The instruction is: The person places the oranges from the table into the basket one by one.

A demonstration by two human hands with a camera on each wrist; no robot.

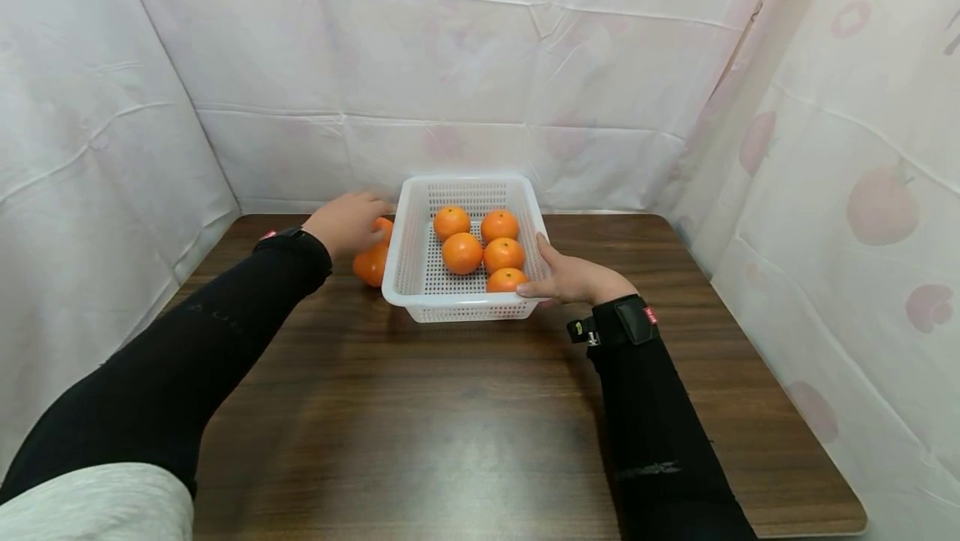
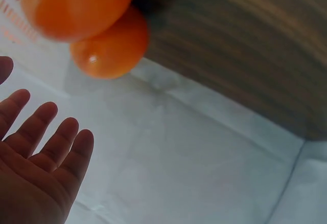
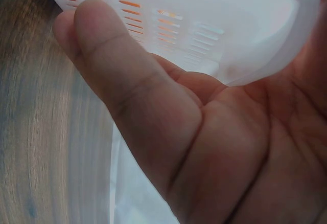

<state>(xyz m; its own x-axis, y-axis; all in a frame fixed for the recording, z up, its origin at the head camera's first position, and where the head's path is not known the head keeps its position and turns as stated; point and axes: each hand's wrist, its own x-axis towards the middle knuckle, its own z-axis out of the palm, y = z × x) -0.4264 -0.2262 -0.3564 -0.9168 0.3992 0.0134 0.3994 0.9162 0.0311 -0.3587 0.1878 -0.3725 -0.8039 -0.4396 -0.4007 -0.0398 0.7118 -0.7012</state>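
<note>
A white plastic basket (image 1: 465,301) with slotted walls stands near the table's back edge, and several oranges (image 1: 462,253) lie inside it. My right hand (image 1: 577,276) grips the basket at its near right corner, thumb and fingers about the rim; the right wrist view shows the fingers along the slotted wall (image 3: 204,40). To the left of the basket, two oranges (image 1: 370,266) rest on the table, partly covered by my left hand (image 1: 343,224). That hand hovers over them with fingers spread and holds nothing. In the left wrist view, the nearer orange (image 2: 79,4) is apart from the fingertips (image 2: 66,127).
The dark wooden table (image 1: 465,408) reaches from the front to a white cloth (image 1: 442,66) hung behind it. More cloth (image 1: 847,216) with pale fruit prints hangs on the right, and a plain white side (image 1: 82,107) closes the left.
</note>
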